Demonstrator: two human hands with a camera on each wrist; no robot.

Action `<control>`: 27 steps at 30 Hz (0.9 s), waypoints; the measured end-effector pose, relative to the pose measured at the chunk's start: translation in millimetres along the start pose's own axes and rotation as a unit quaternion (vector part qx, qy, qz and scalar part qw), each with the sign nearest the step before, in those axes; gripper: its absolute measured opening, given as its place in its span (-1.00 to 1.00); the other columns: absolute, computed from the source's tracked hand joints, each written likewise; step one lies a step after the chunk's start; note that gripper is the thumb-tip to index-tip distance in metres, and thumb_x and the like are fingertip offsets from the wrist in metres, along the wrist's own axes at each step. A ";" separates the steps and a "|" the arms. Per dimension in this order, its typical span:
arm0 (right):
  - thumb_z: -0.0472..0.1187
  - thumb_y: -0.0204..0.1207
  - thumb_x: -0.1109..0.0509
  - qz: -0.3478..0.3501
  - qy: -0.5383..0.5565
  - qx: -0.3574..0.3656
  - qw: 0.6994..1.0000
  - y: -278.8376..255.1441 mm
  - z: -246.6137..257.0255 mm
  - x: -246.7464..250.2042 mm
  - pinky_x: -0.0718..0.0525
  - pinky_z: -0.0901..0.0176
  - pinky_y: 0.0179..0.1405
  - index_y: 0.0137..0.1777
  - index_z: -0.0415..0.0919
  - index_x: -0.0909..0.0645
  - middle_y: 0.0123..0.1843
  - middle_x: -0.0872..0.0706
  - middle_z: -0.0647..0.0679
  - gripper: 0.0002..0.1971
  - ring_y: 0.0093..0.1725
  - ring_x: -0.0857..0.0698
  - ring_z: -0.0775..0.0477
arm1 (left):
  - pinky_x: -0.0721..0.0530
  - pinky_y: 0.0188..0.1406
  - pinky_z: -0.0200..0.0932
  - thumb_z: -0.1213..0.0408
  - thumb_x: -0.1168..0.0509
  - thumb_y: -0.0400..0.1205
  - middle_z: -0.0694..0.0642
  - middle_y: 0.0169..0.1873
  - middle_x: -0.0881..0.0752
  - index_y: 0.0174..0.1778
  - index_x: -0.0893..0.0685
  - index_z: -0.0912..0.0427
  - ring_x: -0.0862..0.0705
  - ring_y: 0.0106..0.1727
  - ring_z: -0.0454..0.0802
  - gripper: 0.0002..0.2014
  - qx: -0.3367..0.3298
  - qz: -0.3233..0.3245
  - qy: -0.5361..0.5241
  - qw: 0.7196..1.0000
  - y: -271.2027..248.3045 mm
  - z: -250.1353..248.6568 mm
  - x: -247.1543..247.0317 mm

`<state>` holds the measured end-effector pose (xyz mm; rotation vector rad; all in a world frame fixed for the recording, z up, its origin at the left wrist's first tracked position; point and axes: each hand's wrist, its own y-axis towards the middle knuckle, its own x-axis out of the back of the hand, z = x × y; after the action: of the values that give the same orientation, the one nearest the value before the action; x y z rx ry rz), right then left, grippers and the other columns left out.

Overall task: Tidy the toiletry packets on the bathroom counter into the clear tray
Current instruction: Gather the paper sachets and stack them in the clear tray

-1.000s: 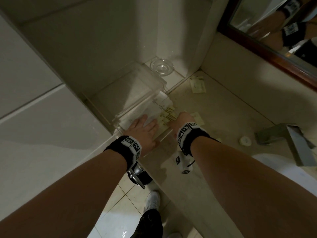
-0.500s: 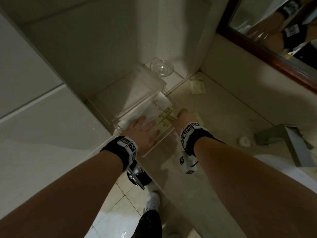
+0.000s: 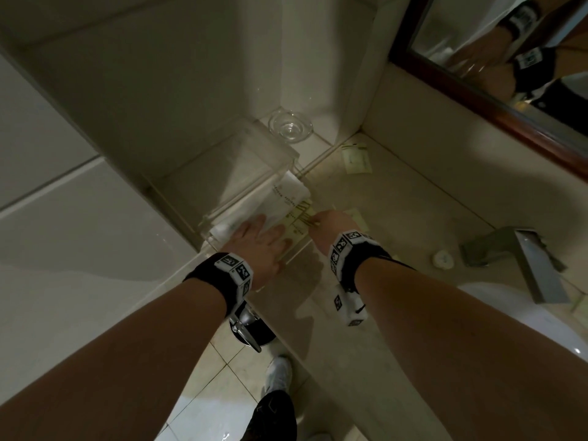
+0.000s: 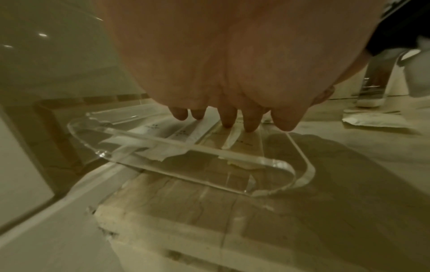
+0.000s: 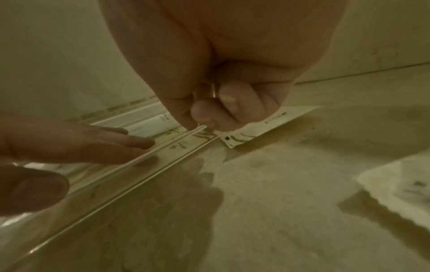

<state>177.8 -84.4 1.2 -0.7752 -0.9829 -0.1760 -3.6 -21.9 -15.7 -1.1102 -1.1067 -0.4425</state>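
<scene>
The clear tray [image 3: 254,173] sits at the counter's left corner with white and beige toiletry packets [image 3: 286,198] lying in it. My left hand [image 3: 270,232] lies flat on the stack, its straight fingers [image 4: 227,119] pressing the packets [image 4: 181,134] down inside the tray rim [image 4: 300,147]. My right hand [image 3: 318,222] is at the tray's right edge. In the right wrist view its thumb and forefinger [image 5: 200,127] pinch the thin edges of beige packets [image 5: 177,145]. One more packet [image 5: 267,125] lies on the counter under that hand. Another packet [image 3: 356,157] lies by the wall corner.
A small glass dish [image 3: 289,125] stands behind the tray. A metal faucet [image 3: 515,256] and a small round white item [image 3: 442,259] are at the right, beside the basin. The mirror [image 3: 509,58] hangs at the upper right. A further packet [image 5: 395,193] lies near my right wrist.
Both hands stay at the tray. The right hand has edged slightly toward it with the pinched packets, and the left hand keeps lying flat on the stack.
</scene>
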 end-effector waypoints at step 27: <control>-0.07 0.55 -0.26 -0.039 0.225 -0.080 0.970 -65.5 -54.6 72.3 -0.80 -0.28 0.15 0.03 -0.10 -0.72 0.07 -0.83 -0.25 -0.76 0.03 -0.81 -0.34 | -0.36 0.52 -0.08 -0.20 -0.11 0.74 0.17 0.62 -0.45 0.65 -0.40 0.09 -0.45 0.60 0.16 -0.38 0.124 -0.081 -0.379 0.914 -28.4 -50.8 98.2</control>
<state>225.3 -153.4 75.2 -0.7990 -0.5725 -0.4829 41.9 -57.1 82.9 -0.9786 -1.8891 0.0310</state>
